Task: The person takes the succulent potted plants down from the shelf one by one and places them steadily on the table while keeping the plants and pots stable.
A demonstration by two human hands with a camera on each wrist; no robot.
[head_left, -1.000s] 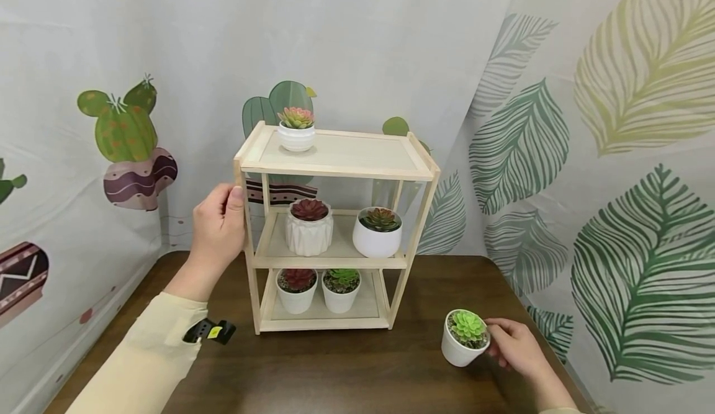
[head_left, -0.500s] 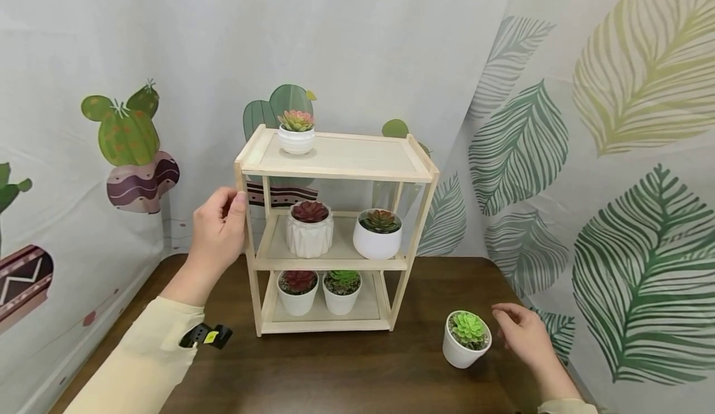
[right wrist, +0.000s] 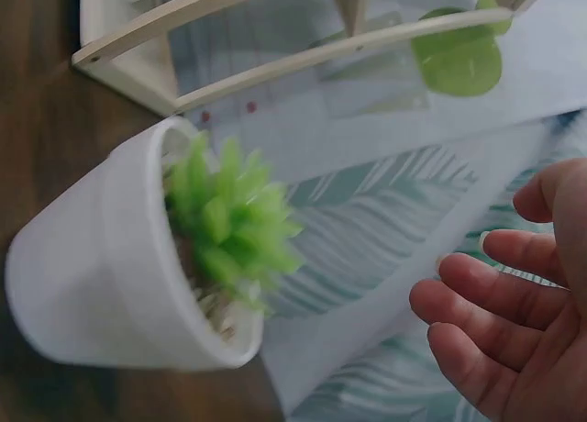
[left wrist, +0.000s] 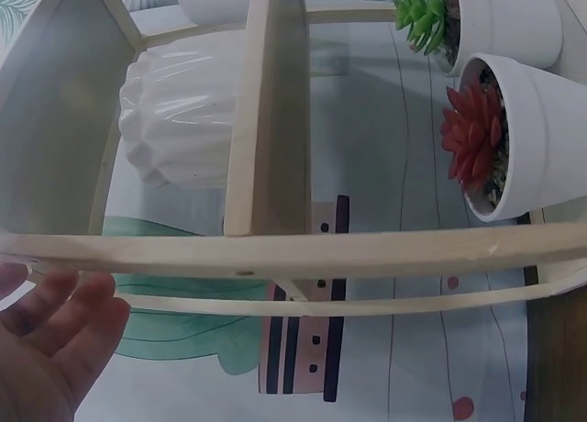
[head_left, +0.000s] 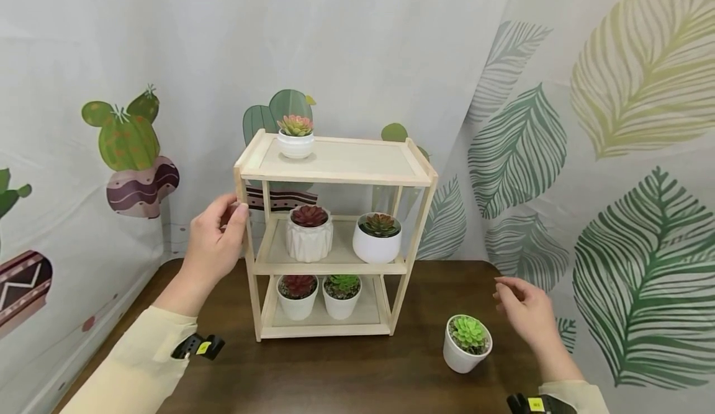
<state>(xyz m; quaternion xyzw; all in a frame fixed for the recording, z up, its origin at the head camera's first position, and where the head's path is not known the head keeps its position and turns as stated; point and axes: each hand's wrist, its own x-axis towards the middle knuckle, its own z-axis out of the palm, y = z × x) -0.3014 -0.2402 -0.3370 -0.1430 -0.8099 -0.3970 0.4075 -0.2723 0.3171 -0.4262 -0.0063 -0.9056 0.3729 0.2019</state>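
Note:
A three-tier pale wooden shelf stands on the table. My left hand is at its left front post, the thumb tip overlapping the post's edge. In the left wrist view the loosely bent fingers lie along the post's outer side without wrapping round it. A white pot with a bright green succulent stands on the table, right of the shelf. My right hand is raised behind and to the right of it, apart from the pot, with relaxed fingers and nothing in them.
The top tier holds a pink-green succulent. On the middle tier are a ribbed white pot and a round white pot. Two small pots, one red-leaved and one green-leaved, occupy the bottom tier. Leaf-printed curtains surround the table.
My right hand has let go of the green succulent's pot and moved up and away to the right. The pot stays on the table. My left hand remains at the post.

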